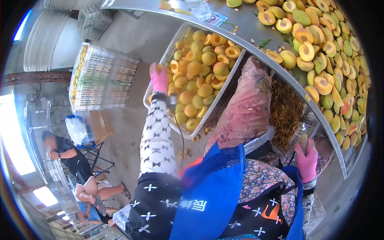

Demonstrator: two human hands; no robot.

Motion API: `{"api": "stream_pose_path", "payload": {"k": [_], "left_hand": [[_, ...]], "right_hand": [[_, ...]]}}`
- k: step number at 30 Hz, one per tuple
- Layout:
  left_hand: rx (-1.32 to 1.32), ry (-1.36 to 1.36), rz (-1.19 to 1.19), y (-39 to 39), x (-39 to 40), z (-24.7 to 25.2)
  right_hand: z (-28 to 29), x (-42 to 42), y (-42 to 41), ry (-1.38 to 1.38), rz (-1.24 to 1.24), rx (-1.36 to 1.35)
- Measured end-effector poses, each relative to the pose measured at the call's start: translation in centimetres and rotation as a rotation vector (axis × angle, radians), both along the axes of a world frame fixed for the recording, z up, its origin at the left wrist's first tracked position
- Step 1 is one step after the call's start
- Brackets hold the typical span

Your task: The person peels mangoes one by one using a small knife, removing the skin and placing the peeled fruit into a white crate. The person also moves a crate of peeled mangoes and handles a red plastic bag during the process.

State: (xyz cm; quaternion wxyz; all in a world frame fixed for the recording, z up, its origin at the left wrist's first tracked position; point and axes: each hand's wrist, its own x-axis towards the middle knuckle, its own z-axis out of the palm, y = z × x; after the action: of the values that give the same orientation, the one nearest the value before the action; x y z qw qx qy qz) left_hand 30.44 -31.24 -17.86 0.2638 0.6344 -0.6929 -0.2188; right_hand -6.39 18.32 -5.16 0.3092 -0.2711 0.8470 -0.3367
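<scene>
My left hand (159,79), in a pink glove, is over the left rim of a white plastic crate (214,115). A bit of yellow shows between its fingers; whether that is a held peach piece cannot be made out. Pitted peach halves (195,69) fill the crate, several with their hollow side up. My right hand (306,162), also gloved in pink, grips a small hand tool (304,139) with a pale handle and a metal tip. Beyond the right hand, a metal table (249,33) carries a large heap of cut peaches (321,60), many with stones still inside.
A crate of peach stones (285,115) sits below the table edge, beside my stained pink apron (243,105). A water bottle (199,9) stands on the table. Stacked crates (105,78), a cardboard box (100,124) and a seated person (73,156) are at left; another person (90,211) sits nearby.
</scene>
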Motion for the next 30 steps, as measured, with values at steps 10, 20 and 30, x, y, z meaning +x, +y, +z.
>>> {"api": "stream_pose_path", "payload": {"k": [10, 20, 30], "left_hand": [[0.229, -0.572, -0.124, -1.6, -1.9, -4.5], [-0.045, 0.234, -0.729, 8.0, -28.9, 16.9], [-0.136, -0.484, -1.237, 5.5, -44.5, 12.8]], "right_hand": [[1.2, -0.6, -2.1, -0.071, -0.015, 0.090], [3.9, -1.7, -0.1, -0.042, -0.036, -0.014], [2.1, -1.5, 2.7, 0.005, -0.099, -0.219]]}}
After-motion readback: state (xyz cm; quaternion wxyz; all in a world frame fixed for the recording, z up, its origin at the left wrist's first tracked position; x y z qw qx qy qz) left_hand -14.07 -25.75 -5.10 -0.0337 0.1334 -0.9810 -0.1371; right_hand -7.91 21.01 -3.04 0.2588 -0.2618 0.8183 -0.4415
